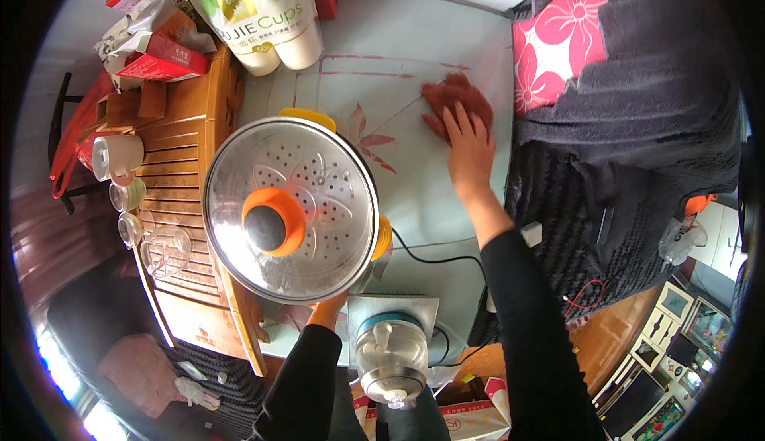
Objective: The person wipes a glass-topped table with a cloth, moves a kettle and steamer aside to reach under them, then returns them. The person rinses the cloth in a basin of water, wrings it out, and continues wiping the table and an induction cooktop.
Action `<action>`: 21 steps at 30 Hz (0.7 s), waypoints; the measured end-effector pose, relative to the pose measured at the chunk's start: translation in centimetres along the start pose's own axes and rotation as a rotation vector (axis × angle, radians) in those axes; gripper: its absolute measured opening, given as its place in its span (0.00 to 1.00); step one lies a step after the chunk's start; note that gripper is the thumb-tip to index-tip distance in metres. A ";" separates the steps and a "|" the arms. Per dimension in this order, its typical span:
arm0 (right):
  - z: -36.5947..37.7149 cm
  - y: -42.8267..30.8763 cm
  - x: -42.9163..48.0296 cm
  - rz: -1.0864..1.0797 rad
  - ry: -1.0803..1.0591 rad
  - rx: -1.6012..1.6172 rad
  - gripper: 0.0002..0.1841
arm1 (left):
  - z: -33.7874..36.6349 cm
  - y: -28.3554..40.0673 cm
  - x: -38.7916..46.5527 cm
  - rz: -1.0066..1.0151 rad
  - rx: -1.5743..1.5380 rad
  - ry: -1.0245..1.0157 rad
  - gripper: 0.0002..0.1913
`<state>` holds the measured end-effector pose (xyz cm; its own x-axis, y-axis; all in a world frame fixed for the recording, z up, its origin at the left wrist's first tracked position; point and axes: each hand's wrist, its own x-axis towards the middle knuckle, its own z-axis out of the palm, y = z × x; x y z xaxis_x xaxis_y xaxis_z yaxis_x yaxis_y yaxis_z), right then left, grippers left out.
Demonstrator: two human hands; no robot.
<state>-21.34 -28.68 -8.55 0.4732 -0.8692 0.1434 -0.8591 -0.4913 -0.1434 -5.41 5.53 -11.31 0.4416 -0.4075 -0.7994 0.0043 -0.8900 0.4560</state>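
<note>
My right hand (469,153) presses on a reddish-brown cloth (459,103) lying on the pale glass tabletop (412,202). At the near edge of a steamer pot with a clear glass lid (334,250), my left hand (327,311) touches or supports its underside; the fingers are hidden beneath it. The lid has an orange and black knob (273,223), and a perforated steamer tray shows through the glass. Yellow handles stick out from the pot's sides. Nearer me, a glass kettle (392,354) stands on a square base (430,306), with a black cord running beside it.
A slatted wooden tea tray (173,172) on the left holds a white mug (122,155), glass cups and a glass teapot (166,251). A bag of paper cups (263,17) and a red box (170,57) stand at the back. Dark covers (645,112) drape a seat on the right.
</note>
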 end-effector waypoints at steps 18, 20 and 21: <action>5.3 -4.4 19.9 -0.070 -0.062 0.080 0.29 | 0.1 0.5 -0.1 -0.111 -0.008 -0.076 0.47; 4.8 -1.1 22.0 0.022 -0.037 0.018 0.28 | 0.0 0.3 -0.3 -0.126 -0.011 -0.082 0.47; 4.6 0.6 22.4 0.100 -0.062 -0.002 0.27 | 0.0 0.2 -0.4 -0.132 -0.011 -0.082 0.47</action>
<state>-10.32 -48.69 -9.96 0.3959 -0.9158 0.0681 -0.9031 -0.4017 -0.1518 -5.57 5.49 -10.86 0.3615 -0.3031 -0.8817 0.0676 -0.9347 0.3490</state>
